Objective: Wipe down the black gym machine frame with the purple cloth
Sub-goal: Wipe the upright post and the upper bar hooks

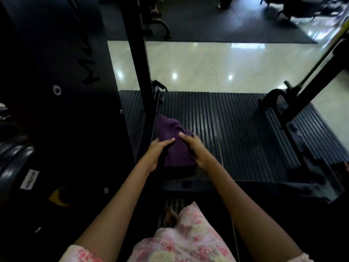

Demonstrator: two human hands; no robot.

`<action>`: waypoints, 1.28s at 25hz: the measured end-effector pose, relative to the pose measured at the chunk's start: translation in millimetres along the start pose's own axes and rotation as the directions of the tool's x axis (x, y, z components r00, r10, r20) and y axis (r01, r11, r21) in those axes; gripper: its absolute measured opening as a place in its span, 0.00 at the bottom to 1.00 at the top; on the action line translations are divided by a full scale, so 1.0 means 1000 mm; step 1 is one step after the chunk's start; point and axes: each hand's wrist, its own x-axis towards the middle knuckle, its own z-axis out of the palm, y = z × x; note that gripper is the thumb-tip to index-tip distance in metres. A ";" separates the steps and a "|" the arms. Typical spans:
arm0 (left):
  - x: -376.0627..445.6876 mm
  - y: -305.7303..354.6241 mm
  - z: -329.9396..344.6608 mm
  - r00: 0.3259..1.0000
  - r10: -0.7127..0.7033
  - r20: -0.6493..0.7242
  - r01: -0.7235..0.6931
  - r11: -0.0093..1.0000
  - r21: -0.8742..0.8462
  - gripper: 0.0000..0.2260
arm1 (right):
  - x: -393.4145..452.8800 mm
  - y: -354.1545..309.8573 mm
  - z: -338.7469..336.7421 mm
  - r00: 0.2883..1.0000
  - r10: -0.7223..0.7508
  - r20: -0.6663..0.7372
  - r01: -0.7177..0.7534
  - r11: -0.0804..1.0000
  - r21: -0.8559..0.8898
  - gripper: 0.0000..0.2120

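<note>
Both hands on the purple cloth [174, 142], bunched up low against the base of the black gym machine frame [140, 72], right where the upright post meets the ribbed black platform [226, 129]. Left hand [159, 151] grips the cloth's left side, thumb lying across the top, fingers curled round the edge. Right hand [194, 147] clasps the right side, fingers wrapped down over the fabric (fingertips hidden in the folds). Hands close together, nearly touching at the thumbs.

Platform is grooved rubber, two panels with a seam down the middle. A second black angled post [309, 87] bolts onto its right edge. Big black panel [66, 91] fills the left, weight plates [13, 163] stacked beside it. Beyond the platform: glossy pale tile floor [217, 67] with light reflections, then a dark mat [226, 25] with more equipment, blurred. Pink floral garment [181, 241] at bottom.
</note>
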 end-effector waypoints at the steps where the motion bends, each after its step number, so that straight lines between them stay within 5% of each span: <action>1: -0.002 0.001 0.011 0.998 -0.002 0.063 0.000 0.999 0.033 0.17 | -0.009 -0.011 -0.012 0.995 0.087 0.052 -0.091 0.992 0.087 0.23; 3: -0.004 0.004 0.035 0.990 -0.003 0.143 -0.011 0.995 0.096 0.15 | -0.019 -0.027 -0.038 0.993 0.102 0.057 -0.106 0.991 0.078 0.17; 6: -0.002 0.010 0.067 0.993 0.018 0.117 -0.034 0.990 0.139 0.12 | -0.025 -0.048 -0.069 0.998 -0.053 -0.039 0.056 0.994 0.099 0.14; 9: 0.009 0.018 0.089 0.992 0.024 0.126 -0.047 0.983 0.178 0.10 | -0.032 -0.075 -0.089 0.983 -0.167 -0.078 0.164 0.985 -0.047 0.15; 16: 0.033 0.073 0.112 0.983 0.142 0.115 -0.151 0.986 0.069 0.07 | -0.018 -0.176 -0.101 0.947 -0.285 0.151 0.321 0.787 -0.526 0.17; 24: 0.100 0.157 0.116 0.891 0.436 -0.129 -0.447 0.892 -0.070 0.07 | 0.076 -0.241 -0.058 0.941 -0.309 0.136 0.338 0.869 -0.362 0.16; 32: 0.163 0.198 0.097 0.836 0.459 -0.302 -0.480 0.877 0.006 0.07 | 0.161 -0.280 -0.026 0.942 -0.254 0.220 0.319 0.881 -0.349 0.19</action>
